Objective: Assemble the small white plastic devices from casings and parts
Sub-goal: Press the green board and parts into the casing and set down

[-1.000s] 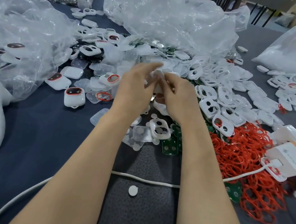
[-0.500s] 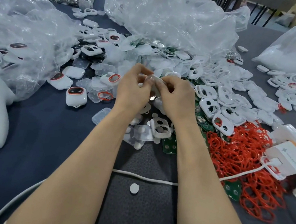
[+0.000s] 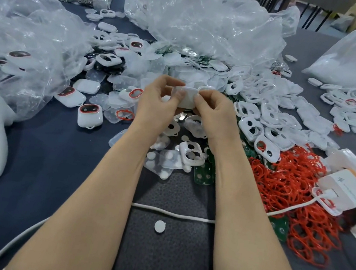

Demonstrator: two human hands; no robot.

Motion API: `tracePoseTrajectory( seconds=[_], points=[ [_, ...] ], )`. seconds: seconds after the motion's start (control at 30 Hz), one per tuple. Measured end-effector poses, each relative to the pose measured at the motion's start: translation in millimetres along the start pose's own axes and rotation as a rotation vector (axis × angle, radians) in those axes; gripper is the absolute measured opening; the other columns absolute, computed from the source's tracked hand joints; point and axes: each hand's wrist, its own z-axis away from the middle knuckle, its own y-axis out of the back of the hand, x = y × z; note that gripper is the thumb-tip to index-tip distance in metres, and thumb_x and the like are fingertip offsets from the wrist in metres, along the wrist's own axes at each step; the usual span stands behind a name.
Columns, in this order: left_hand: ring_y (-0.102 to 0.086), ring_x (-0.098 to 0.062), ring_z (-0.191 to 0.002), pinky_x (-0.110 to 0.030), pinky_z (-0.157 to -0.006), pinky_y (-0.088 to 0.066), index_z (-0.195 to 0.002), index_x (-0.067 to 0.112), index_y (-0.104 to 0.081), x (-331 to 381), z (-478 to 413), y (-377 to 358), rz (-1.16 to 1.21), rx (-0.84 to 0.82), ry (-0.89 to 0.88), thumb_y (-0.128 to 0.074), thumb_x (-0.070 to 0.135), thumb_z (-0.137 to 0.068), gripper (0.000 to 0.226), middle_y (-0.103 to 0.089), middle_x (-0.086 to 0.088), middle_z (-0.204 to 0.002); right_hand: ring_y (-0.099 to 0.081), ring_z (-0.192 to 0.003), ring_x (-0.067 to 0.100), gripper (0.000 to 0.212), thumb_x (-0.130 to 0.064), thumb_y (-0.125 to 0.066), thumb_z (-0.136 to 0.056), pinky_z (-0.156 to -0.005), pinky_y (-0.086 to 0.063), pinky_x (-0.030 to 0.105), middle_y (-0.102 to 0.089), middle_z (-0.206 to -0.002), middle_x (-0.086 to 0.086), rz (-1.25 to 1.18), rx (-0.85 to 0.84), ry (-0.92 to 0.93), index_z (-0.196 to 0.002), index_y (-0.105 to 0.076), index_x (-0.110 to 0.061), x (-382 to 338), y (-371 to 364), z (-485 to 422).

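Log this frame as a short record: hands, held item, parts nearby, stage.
held item: casing, off the table
left hand: pinches casing
right hand: pinches casing
right side: red rings, frames
by right forearm: green boards
left side: finished device
stage: mid-assembly

A small white rounded casing sits at the centre of the frame, pinched between the left hand and the right hand above the desk. Left of centre lie finished white devices, their red-rimmed dark windows facing up. Right of centre spreads a pile of white casing frames, each with two openings. A heap of red rings fills the lower right, with green circuit boards just beside it.
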Motion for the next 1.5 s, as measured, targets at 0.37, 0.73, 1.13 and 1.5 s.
tracePoseTrajectory(
  seconds=[0.37, 0.73, 1.13, 1.5],
  points=[
    [-0.067, -0.026, -0.089, -0.038, -0.076, -0.060, -0.091, 0.017, -0.059, 2.4, 3.7, -8.7, 0.154, 0.026, 0.090, -0.057, 0.010, -0.095, 0.008, -0.066, -0.007, -0.090, -0.057, -0.087, 0.022, 0.006, -0.013, -0.059, -0.092, -0.088, -0.050, 0.053, -0.060, -0.087, 0.006, -0.069, 0.037, -0.021, -0.087, -0.060, -0.013, 2.1, -3.7, 0.2],
    [-0.072, -0.013, -0.073, -0.020, -0.068, -0.055, -0.100, 0.014, -0.059, 3.8, -3.5, 3.5, 0.429, 0.096, 0.240, -0.063, 0.011, -0.092, 0.009, -0.073, -0.006, -0.083, -0.060, -0.107, 0.011, 0.020, -0.008, -0.059, -0.089, -0.096, -0.050, 0.030, -0.063, -0.114, -0.001, 0.101, -0.040, 0.142, -0.102, -0.071, -0.016, -0.8, 1.4, 2.0],
    [-0.067, -0.016, -0.093, -0.025, -0.084, -0.055, -0.096, 0.021, -0.060, 5.1, 4.7, -6.1, 0.106, -0.046, 0.001, -0.054, 0.010, -0.097, 0.012, -0.069, -0.002, -0.094, -0.064, -0.087, 0.027, 0.011, 0.002, -0.063, -0.088, -0.076, -0.059, 0.028, -0.062, -0.092, 0.019, -0.348, -0.068, -0.118, -0.097, -0.057, 0.001, 6.1, 4.0, -1.7],
    [-0.066, -0.030, -0.102, -0.046, -0.094, -0.052, -0.101, 0.007, -0.063, 6.3, 4.6, -2.7, 0.065, 0.049, 0.019, -0.064, 0.019, -0.092, 0.015, -0.070, -0.016, -0.102, -0.069, -0.094, 0.023, 0.015, -0.013, -0.058, -0.094, -0.084, -0.057, 0.032, -0.069, -0.097, 0.014, -0.294, -0.118, -0.100, -0.103, -0.067, -0.004, 6.8, 4.8, -1.3]
  ],
)
